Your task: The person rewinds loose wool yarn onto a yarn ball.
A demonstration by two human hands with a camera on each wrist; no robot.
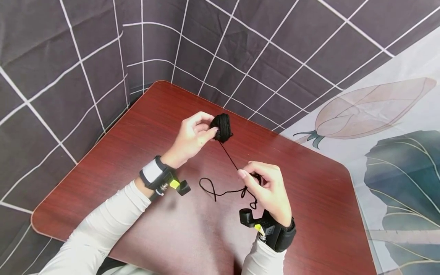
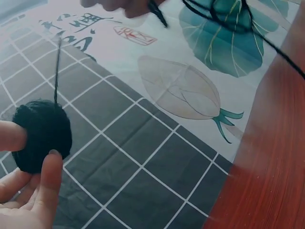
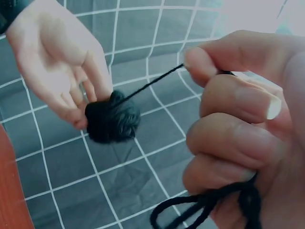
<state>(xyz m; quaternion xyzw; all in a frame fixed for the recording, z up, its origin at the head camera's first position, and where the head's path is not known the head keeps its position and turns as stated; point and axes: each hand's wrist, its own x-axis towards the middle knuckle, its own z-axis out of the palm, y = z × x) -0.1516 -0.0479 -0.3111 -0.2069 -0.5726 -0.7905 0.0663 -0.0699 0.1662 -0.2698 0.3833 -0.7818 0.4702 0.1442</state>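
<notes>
A ball of black yarn point(image 1: 222, 128) is held by my left hand point(image 1: 192, 135), thumb and fingertips gripping its near side. From the ball a taut strand point(image 1: 228, 156) runs down to my right hand point(image 1: 269, 187), which pinches it between thumb and index finger. In the right wrist view the other fingers point(image 3: 228, 138) curl in toward the palm, and loose loops of yarn point(image 3: 205, 205) hang out below them. More slack yarn point(image 1: 225, 193) trails left from the right hand in the head view, with a loop at its end. The left wrist view shows the ball point(image 2: 45, 136) between thumb and fingers.
Both hands are over a reddish-brown wooden table point(image 1: 319, 183). A dark grey cloth with white grid lines point(image 1: 240, 49) hangs behind and to the left. At the right is a pale cloth with painted leaves point(image 1: 405, 191). Each wrist wears a strapped camera point(image 1: 266, 225).
</notes>
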